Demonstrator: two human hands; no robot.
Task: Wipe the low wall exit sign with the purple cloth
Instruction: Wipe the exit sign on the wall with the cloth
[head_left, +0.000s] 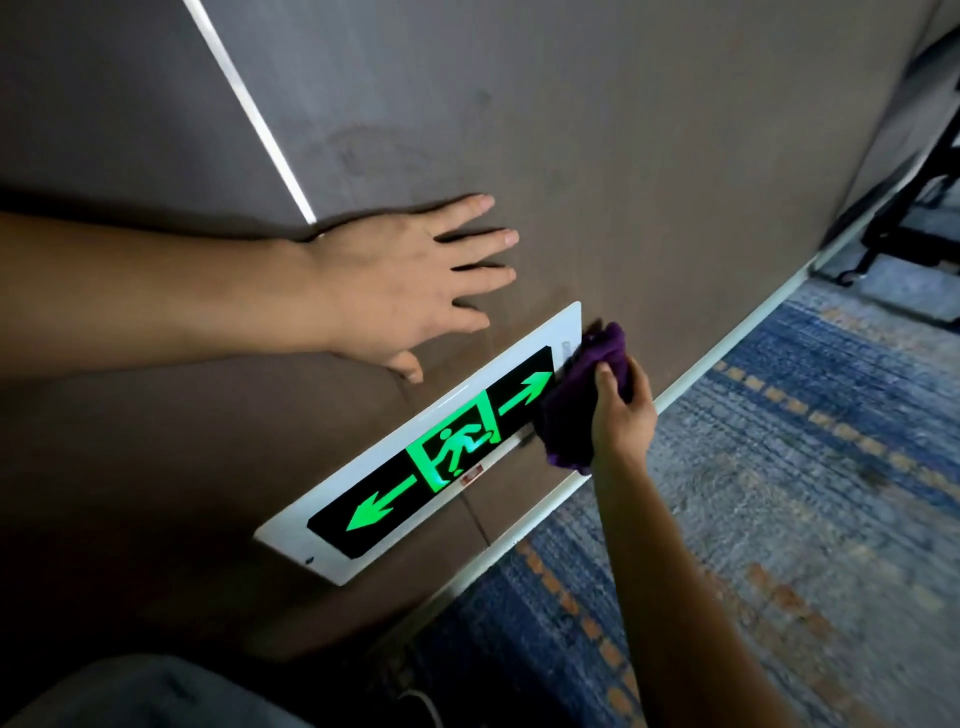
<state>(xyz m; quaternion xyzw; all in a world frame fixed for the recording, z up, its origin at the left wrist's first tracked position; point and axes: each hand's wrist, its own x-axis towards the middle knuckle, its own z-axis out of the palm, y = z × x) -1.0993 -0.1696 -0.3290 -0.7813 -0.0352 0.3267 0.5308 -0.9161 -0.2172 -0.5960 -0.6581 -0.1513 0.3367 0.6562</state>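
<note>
So the exit sign (431, 447) sits low on the brown wall (623, 156), just above the white baseboard (727, 358) and blue patterned carpet (779, 493) (green arrows and running figure lit up). Right hand (623, 410) grips the bunched purple cloth (582, 400), pressed on the sign's right end. Left hand (410, 280) lies flat on the wall above, fingers spread, holding nothing.
</note>
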